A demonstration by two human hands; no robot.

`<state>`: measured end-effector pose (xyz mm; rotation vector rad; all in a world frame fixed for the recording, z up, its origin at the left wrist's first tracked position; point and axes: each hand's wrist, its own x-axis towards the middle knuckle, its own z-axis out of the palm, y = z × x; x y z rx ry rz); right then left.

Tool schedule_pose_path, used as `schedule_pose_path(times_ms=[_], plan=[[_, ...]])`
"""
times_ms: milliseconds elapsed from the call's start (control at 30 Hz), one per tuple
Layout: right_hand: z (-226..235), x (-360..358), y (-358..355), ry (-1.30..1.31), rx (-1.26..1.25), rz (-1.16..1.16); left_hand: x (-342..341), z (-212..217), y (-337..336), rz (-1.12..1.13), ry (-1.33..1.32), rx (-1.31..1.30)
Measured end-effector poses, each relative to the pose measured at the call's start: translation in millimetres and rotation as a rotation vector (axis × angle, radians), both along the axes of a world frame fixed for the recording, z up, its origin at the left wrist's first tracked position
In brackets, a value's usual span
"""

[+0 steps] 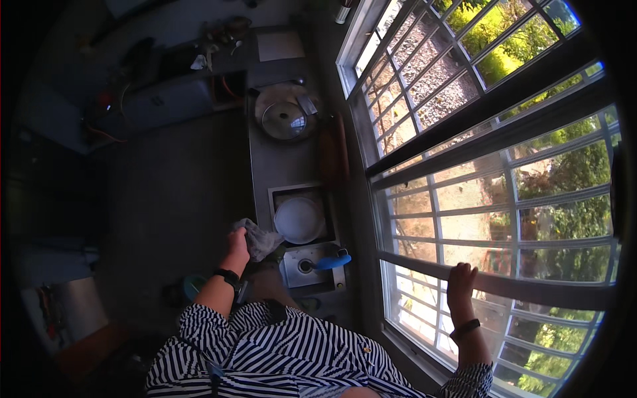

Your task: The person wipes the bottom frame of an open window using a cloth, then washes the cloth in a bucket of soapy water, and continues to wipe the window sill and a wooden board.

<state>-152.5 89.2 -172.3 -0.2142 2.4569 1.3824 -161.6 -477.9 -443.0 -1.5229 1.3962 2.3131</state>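
From your gripping left hand (pixel 239 248) hangs light, soft-looking cloth (pixel 263 244), best held bunched; your right hand (pixel 460 284) clasps the window frame (pixel 531 288).

- Strong daylight enters through the barred window (pixel 434 203), beyond the worktop's (pixel 271 162) right edge.
- Outside, the gravel (pixel 434 64) and leaves (pixel 494 63) are very bright, with pale, washed-out patches.
- Against this glare, the window's thick crossbar (pixel 464 119) turns nearly black.
- Indoors is dim; the floor (pixel 176 179) past the worktop's left edge lies in deep shadow.
- A bright reflection sits on the shiny round cookware (pixel 274 123) toward the worktop's far end.
- The white basin (pixel 297 220) by the near end catches soft light.
- Dark areas look murky, their detail lost.
- Fisheye distortion bends the window's lines; the corners fade to black.
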Motion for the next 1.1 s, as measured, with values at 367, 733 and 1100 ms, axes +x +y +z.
schedule_pose_path(times_ms=[367, 733, 1100], plan=[[42, 110, -33, -0.068, -0.325, -0.438, -15, 30, 22, 0.022, 0.046, 0.047], [50, -36, -63, 0.385, -0.539, -0.034, -15, 28, 6, 0.065, 0.0, 0.015], [43, -95, -59, 0.469, -0.639, 0.123, -1, -3, -23, 0.103, 0.029, 0.081]])
